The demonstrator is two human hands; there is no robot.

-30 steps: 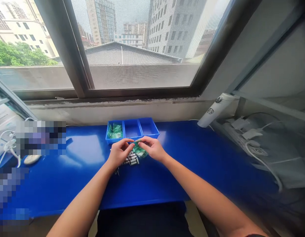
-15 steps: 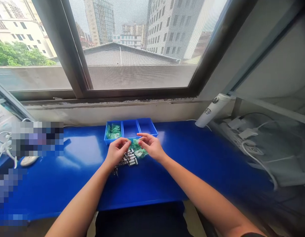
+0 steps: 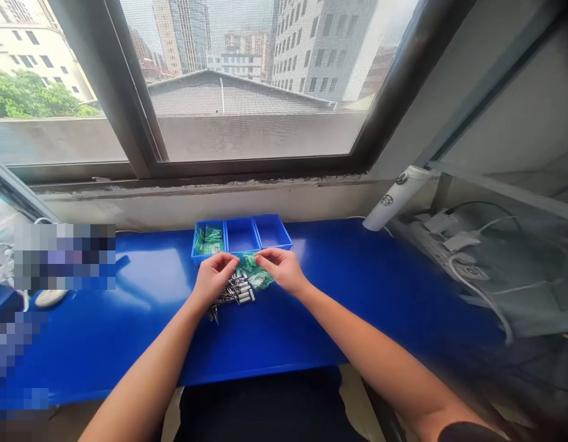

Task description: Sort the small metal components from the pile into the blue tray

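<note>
Between my two hands a small green see-through plastic bag [image 3: 248, 260] is stretched, just in front of the blue bin. My left hand [image 3: 214, 274] pinches its left edge between thumb and fingertips. At the opposite edge, the thumb and index finger of my right hand [image 3: 284, 270] are pressed together. Beneath them, more green plastic bags [image 3: 262, 281] lie on the table, partly covered by my right hand. A heap of metal pieces with thin shafts and pale cylindrical ends [image 3: 240, 291] sits beside the left hand, which hides part of it.
The blue three-compartment bin [image 3: 241, 250] stands behind my hands, with green packets [image 3: 211, 240] in its left compartment. Farther right, a white bottle [image 3: 397, 199] leans near the wall. Cables and a power strip [image 3: 468, 265] lie at the right. The blue table [image 3: 284, 350] ends near my lap.
My right hand's fingers have closed from a looser, spread pose into a pinch at the green bag. The bag is now stretched between both hands. The camera view has shifted slightly.
</note>
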